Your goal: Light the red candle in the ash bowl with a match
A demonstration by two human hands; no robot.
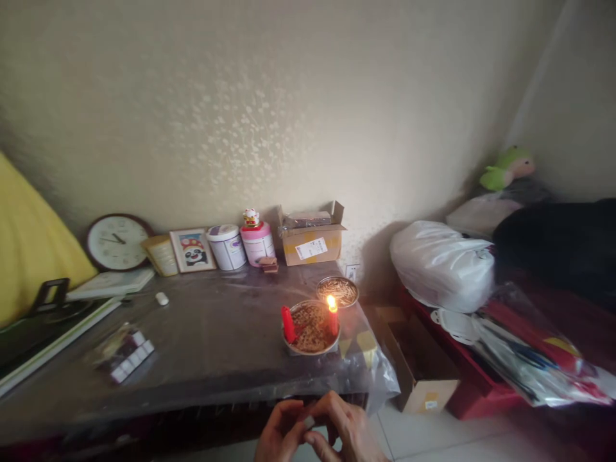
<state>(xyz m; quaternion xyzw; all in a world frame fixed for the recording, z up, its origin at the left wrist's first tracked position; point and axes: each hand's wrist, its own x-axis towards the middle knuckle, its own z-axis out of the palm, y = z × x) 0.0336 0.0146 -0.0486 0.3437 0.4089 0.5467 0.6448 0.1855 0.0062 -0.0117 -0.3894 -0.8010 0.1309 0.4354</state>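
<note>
My left hand [280, 431] and my right hand [347, 428] are close together at the bottom, in front of the table edge. Their curled fingers meet around a small pale object [308, 422], mostly hidden, whose kind I cannot make out. Beyond them on the table stands a round metal bowl [312, 352] with brown grainy filling. Two red candles stand upright in it: the left candle [287, 325] shows no flame, while the right candle [333, 321] burns. Right behind is a round dish [356, 299] of short, thin pale pieces.
Along the wall stand a clock [118, 242], a panda picture [193, 250], two tins [227, 249] and an open carton [312, 247]. White blocks [132, 362] lie at left on the plastic-covered table [206, 340]. Right of it are a floor box [428, 391] and white bag [443, 266].
</note>
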